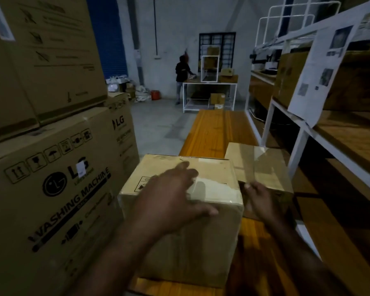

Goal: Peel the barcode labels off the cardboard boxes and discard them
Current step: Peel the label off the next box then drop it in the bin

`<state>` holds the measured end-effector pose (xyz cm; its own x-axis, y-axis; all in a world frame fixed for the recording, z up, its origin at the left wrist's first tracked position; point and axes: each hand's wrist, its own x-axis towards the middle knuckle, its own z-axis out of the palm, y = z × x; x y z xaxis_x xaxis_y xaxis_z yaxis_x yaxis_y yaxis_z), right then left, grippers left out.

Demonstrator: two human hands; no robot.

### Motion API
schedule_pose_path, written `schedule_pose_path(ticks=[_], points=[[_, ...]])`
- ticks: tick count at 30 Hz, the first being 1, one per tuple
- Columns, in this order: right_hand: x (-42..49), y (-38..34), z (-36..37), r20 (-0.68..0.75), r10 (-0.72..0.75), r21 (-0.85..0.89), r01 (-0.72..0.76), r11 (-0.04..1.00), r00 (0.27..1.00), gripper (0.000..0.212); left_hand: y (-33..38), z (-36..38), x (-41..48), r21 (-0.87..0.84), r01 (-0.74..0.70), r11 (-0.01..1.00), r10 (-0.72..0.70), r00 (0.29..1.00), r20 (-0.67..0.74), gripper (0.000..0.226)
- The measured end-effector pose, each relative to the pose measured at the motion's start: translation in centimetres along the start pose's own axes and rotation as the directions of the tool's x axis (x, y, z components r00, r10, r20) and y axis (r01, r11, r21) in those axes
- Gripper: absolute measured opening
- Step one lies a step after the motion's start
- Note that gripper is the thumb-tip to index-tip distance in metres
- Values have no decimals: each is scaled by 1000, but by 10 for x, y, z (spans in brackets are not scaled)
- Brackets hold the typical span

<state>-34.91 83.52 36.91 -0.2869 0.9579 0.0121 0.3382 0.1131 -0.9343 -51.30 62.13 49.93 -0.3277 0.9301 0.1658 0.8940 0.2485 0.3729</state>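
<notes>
We look down a dim warehouse aisle along an orange wooden counter (209, 133) that runs away from us toward a grey back wall. On its near end stands a cardboard box (179, 242), and on the right part of the box top lies a white label (216, 190) with a ragged upper edge. Our left hand (171, 195) is over the box top, just left of the label, with its fingers (185, 165) spread wide and holding nothing. Our right hand (257, 197) is at the box's right edge, in the gap beside a second taped box (263, 167). It is blurred, so we cannot tell whether its fingers grip anything.

To the left, large washing machine cartons (51, 189) are stacked high, close against the counter. To the right stands white metal shelving (297, 142) with wooden boards and a printed paper sheet (320, 67) hanging from it. At the far end, a person in dark clothes (181, 71) stands at a white table (209, 84) below a barred window (217, 45). The concrete floor (158, 120) is grey.
</notes>
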Motion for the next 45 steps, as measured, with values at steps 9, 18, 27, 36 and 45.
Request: schedule_pose_path(ticks=[9, 18, 27, 36, 45], points=[[-44, -91, -6, 422, 11, 208, -109, 972, 906, 39, -71, -31, 19, -544, 486, 683, -504, 854, 130, 31], [-31, -94, -17, 207, -140, 409, 45, 912, 968, 21, -48, -35, -3, -812, 103, 575, -281, 957, -78, 32], [-24, -44, -4, -128, -167, 261, 196, 945, 978, 48, -11, 48, -23, -620, -17, 784, -177, 952, -250, 66], [-25, -44, -10, -133, -305, -286, 258, 923, 943, 55, 11, 93, -38, -437, -113, 892, -81, 912, -401, 65], [-31, -56, 12, -40, -604, -266, 574, 774, 796, 44, -4, 101, -37, -596, -149, 789, -127, 910, -396, 45]])
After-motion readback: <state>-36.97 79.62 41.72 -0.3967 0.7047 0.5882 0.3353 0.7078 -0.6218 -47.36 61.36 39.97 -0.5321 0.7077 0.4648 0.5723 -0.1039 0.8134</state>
